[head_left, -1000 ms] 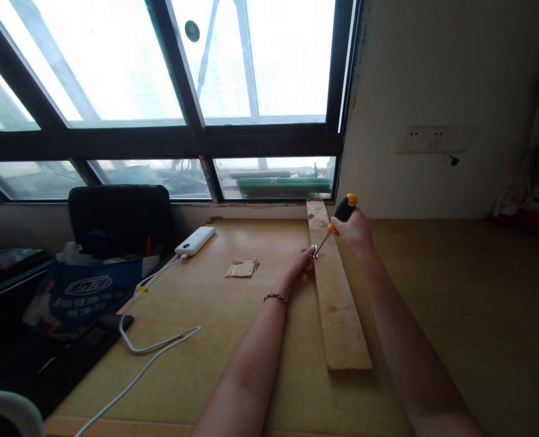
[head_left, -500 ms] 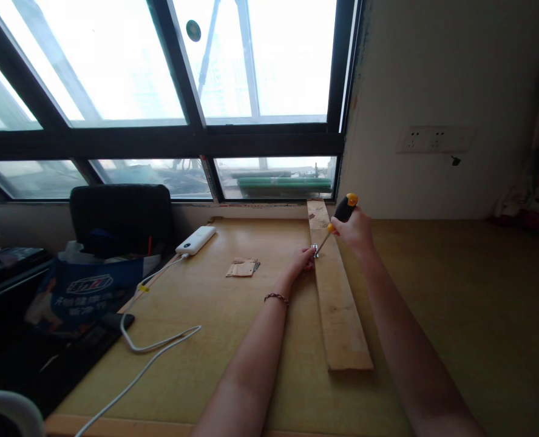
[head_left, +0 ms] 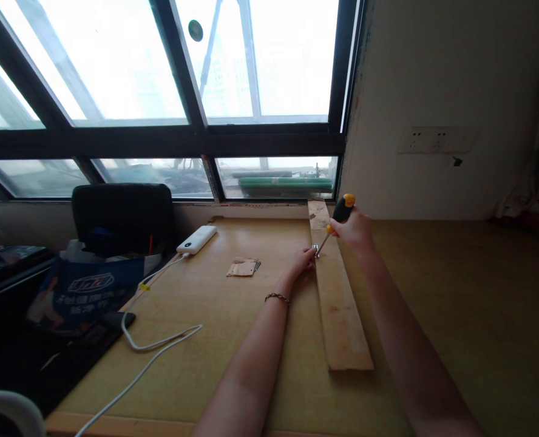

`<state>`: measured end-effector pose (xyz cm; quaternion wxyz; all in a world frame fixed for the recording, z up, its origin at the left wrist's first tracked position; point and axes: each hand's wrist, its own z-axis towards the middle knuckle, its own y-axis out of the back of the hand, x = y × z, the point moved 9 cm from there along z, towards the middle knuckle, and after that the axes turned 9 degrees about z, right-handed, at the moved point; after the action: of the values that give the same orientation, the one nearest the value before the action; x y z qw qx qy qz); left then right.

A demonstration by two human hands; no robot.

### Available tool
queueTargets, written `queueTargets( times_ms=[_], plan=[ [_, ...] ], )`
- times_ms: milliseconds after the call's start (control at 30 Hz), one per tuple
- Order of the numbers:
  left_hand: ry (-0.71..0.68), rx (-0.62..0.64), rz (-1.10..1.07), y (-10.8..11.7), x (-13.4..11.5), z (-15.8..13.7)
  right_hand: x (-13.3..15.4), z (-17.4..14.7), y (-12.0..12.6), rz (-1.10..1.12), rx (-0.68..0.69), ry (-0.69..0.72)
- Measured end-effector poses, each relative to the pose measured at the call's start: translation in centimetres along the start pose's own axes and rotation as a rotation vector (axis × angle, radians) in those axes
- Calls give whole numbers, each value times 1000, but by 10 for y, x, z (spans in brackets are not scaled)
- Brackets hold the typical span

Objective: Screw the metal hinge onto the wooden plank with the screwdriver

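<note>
Our right hand [head_left: 354, 230], clamped round the screwdriver [head_left: 342, 209], tips it slightly more upright; our left hand [head_left: 303, 261] pinches the metal fitting [head_left: 316, 250] at the left edge of the wooden plank [head_left: 343, 315], so work there seems unfinished.

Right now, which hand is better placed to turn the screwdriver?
Probably the right hand: it grips the screwdriver, while the left hand is at the small metal piece on the board.

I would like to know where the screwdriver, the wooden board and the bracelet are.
Screwdriver [head_left: 342, 210], head view: on its black handle.
Wooden board [head_left: 332, 285], head view: middle of its top face.
Bracelet [head_left: 277, 295], head view: on its band.
</note>
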<state>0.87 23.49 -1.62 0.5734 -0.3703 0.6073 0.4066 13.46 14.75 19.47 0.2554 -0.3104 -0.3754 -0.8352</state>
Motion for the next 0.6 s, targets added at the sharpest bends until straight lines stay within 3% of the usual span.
queueTargets(
  times_ms=[433,533,600],
  plan=[
    [-3,5,15,0,2,1,-7,-2,-25,547,285,-125],
    [13,4,24,0,2,1,-1,-3,-22,458,268,-97],
    [15,7,25,-1,0,0,4,-2,-11,278,155,-44]
  ],
)
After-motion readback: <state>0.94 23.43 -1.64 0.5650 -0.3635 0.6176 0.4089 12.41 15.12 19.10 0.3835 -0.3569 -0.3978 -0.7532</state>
